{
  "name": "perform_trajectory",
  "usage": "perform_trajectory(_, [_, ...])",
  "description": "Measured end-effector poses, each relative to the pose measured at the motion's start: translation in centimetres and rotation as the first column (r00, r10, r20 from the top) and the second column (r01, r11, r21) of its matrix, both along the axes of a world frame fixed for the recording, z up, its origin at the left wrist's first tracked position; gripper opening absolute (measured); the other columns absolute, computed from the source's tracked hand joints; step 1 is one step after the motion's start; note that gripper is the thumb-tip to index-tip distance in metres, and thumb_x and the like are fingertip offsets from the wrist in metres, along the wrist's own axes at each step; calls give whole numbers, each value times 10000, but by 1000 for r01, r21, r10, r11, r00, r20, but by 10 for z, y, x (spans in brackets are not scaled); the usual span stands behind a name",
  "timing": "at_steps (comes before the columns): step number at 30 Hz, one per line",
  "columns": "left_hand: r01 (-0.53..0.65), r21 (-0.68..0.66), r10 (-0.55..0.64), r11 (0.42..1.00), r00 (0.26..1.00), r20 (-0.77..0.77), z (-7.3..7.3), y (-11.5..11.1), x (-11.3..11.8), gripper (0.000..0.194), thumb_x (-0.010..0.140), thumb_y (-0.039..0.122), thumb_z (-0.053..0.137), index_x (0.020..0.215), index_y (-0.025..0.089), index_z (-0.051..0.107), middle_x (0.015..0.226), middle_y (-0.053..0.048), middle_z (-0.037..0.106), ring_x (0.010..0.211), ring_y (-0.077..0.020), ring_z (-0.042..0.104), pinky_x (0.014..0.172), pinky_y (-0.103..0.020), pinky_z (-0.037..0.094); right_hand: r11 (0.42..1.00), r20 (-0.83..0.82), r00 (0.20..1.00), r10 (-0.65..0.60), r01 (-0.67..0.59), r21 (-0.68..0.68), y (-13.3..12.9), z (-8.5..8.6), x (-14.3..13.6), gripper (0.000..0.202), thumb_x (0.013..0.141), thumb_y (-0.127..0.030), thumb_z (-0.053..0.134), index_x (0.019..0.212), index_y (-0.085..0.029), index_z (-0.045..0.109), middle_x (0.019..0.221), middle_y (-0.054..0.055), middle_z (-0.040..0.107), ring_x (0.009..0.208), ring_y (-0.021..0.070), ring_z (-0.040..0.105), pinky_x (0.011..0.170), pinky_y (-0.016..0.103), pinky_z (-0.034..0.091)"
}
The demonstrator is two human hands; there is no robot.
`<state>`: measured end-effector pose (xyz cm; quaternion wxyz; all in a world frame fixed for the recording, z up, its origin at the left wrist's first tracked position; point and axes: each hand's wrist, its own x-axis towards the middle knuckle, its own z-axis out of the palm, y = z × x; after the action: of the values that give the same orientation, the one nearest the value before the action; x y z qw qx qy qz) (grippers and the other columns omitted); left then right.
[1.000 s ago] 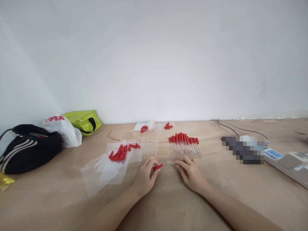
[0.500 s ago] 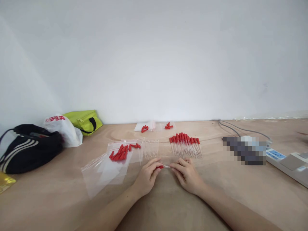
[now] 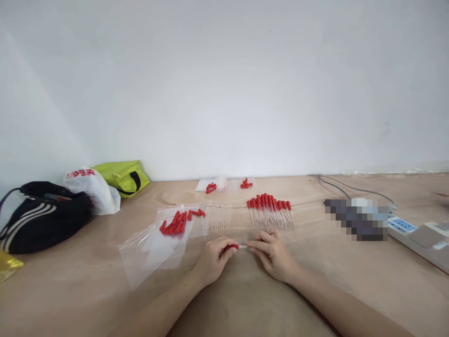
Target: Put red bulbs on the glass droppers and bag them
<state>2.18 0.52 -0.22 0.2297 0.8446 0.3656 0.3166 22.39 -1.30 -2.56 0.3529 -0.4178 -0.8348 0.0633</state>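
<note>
Between thumb and fingers, my left hand pinches a red rubber bulb. My right hand pinches a clear glass tube, whose near end meets the bulb; how far it sits inside is hidden. Beyond my right hand lies a row of tubes with red bulbs. Bare clear tubes lie beyond my left hand. Loose red bulbs are heaped on clear plastic bags to the left.
Two small groups of red bulbs lie near the wall. At left are a black bag, a white plastic bag and a green bag. A power strip, grey cables and a blurred dark object occupy the right.
My left fingers have shifted on the red bulb, and more of it shows between them. My right fingers have moved slightly on the tube. The laid-out items have not moved.
</note>
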Motion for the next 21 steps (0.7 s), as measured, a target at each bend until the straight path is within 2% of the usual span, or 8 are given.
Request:
perform_trajectory(7, [97,2,-97,995,995,-9,-4,1,-1,195,839,239,461,780,170,634,713,-22,647,651,-128,587,615,-214,443,999,64,998,22,-24,37,1,4,0,285,831,-125,417,973,-256,626,763,19,567,720,128,495,718,317,243])
perform_trajectory(15, [74,115,-68,991,996,-59,-9,0,-3,193,834,264,475,765,167,627,657,-13,619,591,-119,560,563,-203,428,989,130,991,-13,-6,148,-5,5,-6,252,833,-147,369,805,-185,618,678,13,517,600,114,398,627,293,197])
perform_trajectory(21, [128,224,-108,966,989,-101,-9,-6,-2,203,861,237,415,802,153,591,714,-40,618,645,-135,575,598,-219,453,995,111,994,16,-26,93,-8,5,-14,262,839,-144,334,765,-176,584,671,12,511,600,121,391,626,283,205])
